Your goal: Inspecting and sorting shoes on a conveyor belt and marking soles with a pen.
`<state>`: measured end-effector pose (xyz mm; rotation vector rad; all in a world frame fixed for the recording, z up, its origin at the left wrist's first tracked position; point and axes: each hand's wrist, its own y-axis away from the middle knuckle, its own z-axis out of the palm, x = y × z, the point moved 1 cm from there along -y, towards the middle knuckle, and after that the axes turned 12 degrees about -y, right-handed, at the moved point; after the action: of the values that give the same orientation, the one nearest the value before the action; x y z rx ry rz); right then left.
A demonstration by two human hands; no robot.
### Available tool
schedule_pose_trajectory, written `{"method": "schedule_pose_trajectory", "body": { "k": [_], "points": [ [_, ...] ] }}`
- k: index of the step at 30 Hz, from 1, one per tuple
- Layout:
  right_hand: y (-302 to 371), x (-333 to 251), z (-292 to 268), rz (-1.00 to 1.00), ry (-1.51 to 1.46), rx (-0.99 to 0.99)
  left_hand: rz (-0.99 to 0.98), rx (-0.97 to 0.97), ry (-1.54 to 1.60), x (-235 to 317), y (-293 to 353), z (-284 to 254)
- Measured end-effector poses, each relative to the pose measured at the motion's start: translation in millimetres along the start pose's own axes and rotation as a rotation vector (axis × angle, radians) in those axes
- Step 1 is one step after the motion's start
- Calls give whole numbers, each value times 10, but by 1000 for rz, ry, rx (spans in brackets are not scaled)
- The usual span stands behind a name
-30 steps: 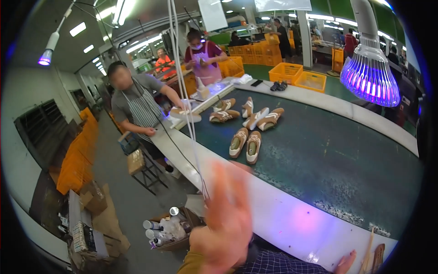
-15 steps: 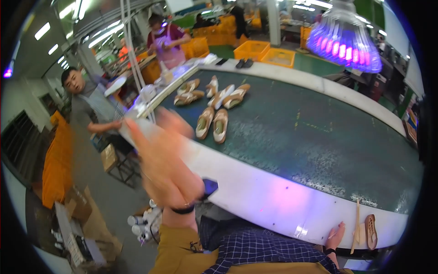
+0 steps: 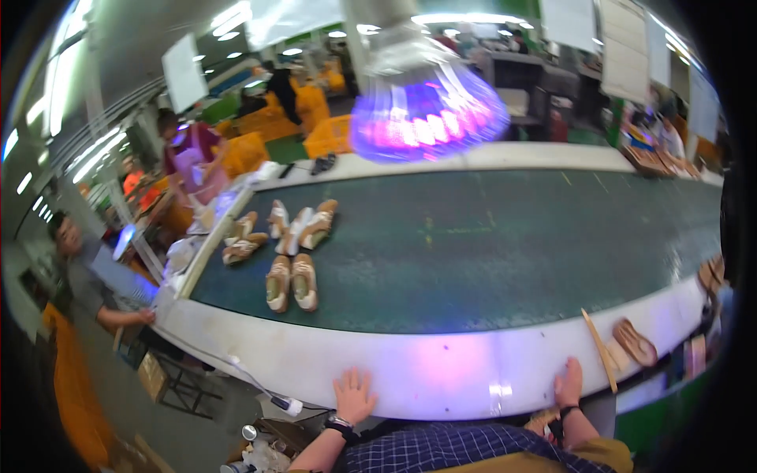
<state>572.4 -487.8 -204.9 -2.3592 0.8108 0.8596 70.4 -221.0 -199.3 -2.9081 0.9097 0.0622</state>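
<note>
My left hand [image 3: 355,396] lies palm down on the white border [image 3: 307,355] of a long worktable, its fingers spread. My right hand [image 3: 568,383] rests flat on the same border further right, its fingers stretched out and holding nothing. Just beyond it lie a thin wooden stick [image 3: 601,351], a pale flat piece [image 3: 619,357] and a brown shoe-shaped part [image 3: 635,342]. Several tan and white sneakers stand or lie on the green belt at the left; the nearest pair [image 3: 292,282] sits side by side, toes away from me.
A glowing purple lamp [image 3: 430,118] hangs over the far side. A cable with a white plug [image 3: 292,407] lies at the border's left edge. One person [image 3: 102,272] is at the left, another in a pink apron [image 3: 197,169] behind. Orange crates [image 3: 327,135] stand beyond the table.
My left hand, raised and blurred before, has come down onto the white border. The view has swung to the right. My right hand stays on the border.
</note>
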Motion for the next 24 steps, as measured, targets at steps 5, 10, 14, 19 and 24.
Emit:
{"method": "schedule_pose_trajectory", "body": {
  "k": [5, 10, 14, 19, 24],
  "points": [
    [313, 851, 83, -42, 215, -99, -38, 161, 197, 9, -401, -135],
    [138, 691, 260, -189, 168, -121, -246, 686, -168, -612, -557, -1449],
    [31, -462, 165, 84, 125, -156, -449, 1050, -498, -1357, -571, -2316],
    [299, -200, 188, -141, 196, -33, -553, 1141, -485, -1726, -598, -2824],
    [136, -537, 27, 143, 131, -196, -563, 1200, -573, -1764, -411, -2876]
  ]
}}
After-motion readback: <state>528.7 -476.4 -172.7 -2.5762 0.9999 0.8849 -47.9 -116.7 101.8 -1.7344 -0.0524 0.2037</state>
